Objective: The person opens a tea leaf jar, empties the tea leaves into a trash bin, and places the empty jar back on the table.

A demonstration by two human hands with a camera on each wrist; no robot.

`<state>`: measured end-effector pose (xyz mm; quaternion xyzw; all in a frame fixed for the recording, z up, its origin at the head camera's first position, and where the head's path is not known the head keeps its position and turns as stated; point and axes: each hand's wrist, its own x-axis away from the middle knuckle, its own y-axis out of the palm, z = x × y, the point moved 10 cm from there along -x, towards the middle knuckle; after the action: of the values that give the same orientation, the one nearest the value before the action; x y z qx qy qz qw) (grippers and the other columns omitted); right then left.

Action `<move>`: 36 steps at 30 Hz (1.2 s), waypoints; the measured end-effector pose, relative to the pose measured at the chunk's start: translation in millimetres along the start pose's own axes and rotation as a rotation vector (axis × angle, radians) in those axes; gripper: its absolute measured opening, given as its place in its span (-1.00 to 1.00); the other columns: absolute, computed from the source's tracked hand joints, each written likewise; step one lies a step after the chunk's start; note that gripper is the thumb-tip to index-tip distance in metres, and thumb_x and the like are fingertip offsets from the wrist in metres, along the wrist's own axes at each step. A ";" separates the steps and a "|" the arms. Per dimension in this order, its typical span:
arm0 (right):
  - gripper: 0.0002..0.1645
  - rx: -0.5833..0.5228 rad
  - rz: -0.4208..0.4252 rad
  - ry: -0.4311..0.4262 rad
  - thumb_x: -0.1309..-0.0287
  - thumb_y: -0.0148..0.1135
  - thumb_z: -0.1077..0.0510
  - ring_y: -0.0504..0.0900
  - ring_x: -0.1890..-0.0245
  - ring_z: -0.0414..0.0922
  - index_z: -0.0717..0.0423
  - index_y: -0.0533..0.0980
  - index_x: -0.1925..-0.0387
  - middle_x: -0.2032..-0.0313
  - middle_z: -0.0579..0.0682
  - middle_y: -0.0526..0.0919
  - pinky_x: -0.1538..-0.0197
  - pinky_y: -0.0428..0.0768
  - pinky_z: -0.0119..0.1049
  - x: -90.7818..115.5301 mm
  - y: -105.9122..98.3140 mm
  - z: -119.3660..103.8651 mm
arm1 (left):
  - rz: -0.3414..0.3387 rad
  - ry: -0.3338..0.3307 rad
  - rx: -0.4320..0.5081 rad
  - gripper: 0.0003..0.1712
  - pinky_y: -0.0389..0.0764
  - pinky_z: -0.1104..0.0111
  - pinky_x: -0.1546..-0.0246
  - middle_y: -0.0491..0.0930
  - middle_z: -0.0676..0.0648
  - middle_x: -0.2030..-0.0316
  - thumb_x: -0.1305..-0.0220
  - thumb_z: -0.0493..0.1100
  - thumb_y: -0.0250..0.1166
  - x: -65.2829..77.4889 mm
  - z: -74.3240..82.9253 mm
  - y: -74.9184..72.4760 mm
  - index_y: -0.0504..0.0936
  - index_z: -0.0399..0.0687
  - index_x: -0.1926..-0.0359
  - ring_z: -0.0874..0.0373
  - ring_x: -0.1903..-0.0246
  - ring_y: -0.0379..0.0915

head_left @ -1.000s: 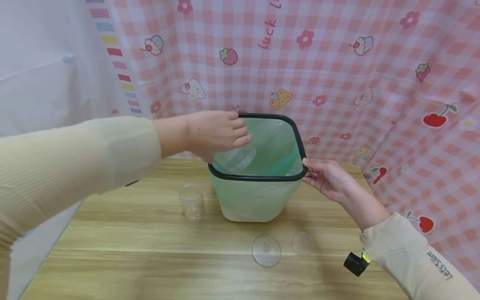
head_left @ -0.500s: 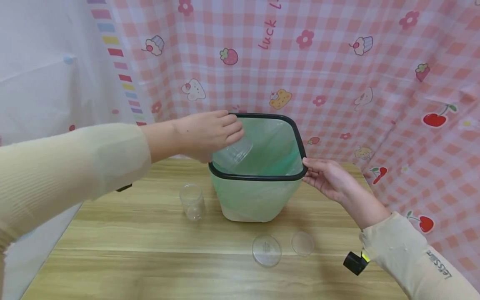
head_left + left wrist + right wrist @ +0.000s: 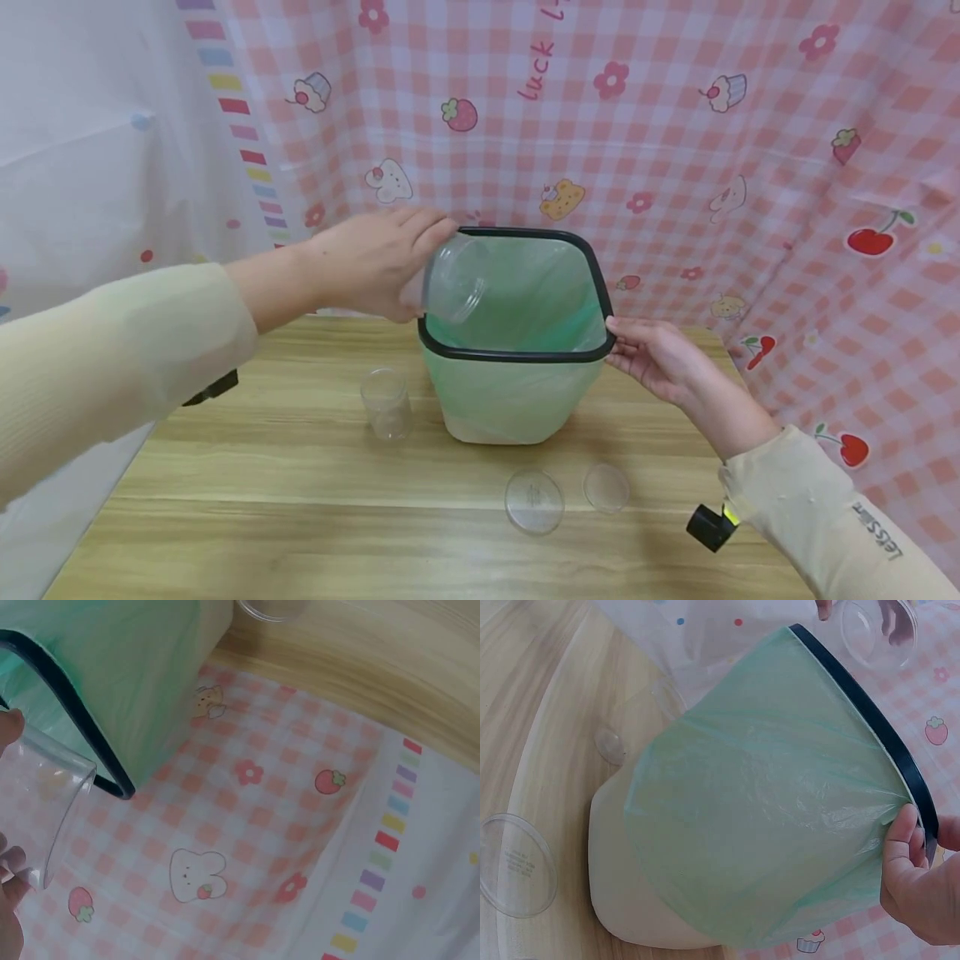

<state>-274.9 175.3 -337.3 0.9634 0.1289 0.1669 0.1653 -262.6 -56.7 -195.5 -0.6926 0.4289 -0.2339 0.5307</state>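
Note:
My left hand grips a clear plastic jar, tipped on its side at the left rim of a bin. In the left wrist view the jar shows nothing inside, and its lower end overlaps the black rim. The bin is pale, with a green bag lining it and folded down over the outside. At its right corner my right hand pinches the black rim and bag between thumb and fingers, as the right wrist view also shows. Several fingertips are hidden behind the rim.
A second clear jar stands upright on the wooden table, left of the bin. Two clear round lids, a larger one and a smaller one, lie in front. A pink checked curtain hangs close behind.
My left hand has drawn back leftward, bringing the jar up from inside the bin to its left rim. The right hand stays in place, holding the rim.

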 end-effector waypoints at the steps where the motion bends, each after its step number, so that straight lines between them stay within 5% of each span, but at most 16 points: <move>1: -0.78 0.000 0.001 0.000 -0.30 0.03 0.26 0.57 0.41 -0.21 0.17 0.58 0.39 0.43 -0.02 0.60 0.22 0.59 -0.41 0.1 -0.1 0.0 | 0.011 -0.024 0.018 0.09 0.38 0.05 -0.14 0.32 -0.34 -0.14 0.12 0.19 0.39 2.2 -3.1 -0.7 0.16 -0.39 -0.27 -0.19 -0.12 0.30; 12: -0.80 0.000 0.001 0.001 -0.30 0.04 0.26 0.57 0.39 -0.20 0.18 0.58 0.37 0.42 -0.01 0.61 0.21 0.59 -0.41 -0.8 0.9 -0.1 | 0.239 -0.248 0.164 0.16 0.42 0.01 -0.08 0.43 -0.37 -0.03 0.24 0.20 0.46 41.3 -39.1 -7.3 0.13 -0.38 -0.24 -0.21 -0.01 0.40; 18: -0.79 -0.010 0.004 -0.003 -0.30 0.03 0.27 0.57 0.39 -0.20 0.18 0.58 0.37 0.42 -0.01 0.61 0.21 0.59 -0.40 -0.6 0.7 -0.5 | 0.326 -0.422 0.319 0.18 0.49 -0.02 0.04 0.43 -0.38 0.01 0.29 0.11 0.53 66.8 -59.3 3.5 0.14 -0.43 -0.24 -0.20 0.10 0.42; 25: -0.79 -0.008 0.006 -0.007 -0.30 0.02 0.27 0.57 0.40 -0.20 0.18 0.58 0.38 0.42 -0.01 0.60 0.21 0.59 -0.41 -0.5 -0.3 -0.3 | 0.298 -0.690 0.477 0.23 0.45 -0.13 0.06 0.38 -0.39 -0.08 0.27 0.17 0.53 97.6 -81.1 36.8 0.10 -0.34 -0.30 -0.27 0.05 0.39; 36: -0.78 -0.009 0.006 -0.004 -0.29 0.04 0.26 0.57 0.40 -0.20 0.18 0.59 0.40 0.42 -0.01 0.60 0.22 0.59 -0.41 -0.1 -1.1 0.8 | 0.379 -0.877 0.759 0.27 0.32 -0.14 -0.07 0.29 -0.38 -0.15 0.30 0.02 0.59 140.0 -96.3 114.2 0.01 -0.37 -0.31 -0.30 -0.11 0.26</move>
<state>-275.0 176.0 -338.4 0.9634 0.1252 0.1660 0.1694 -303.9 -233.9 -289.2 -0.3984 0.1726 0.0351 0.9001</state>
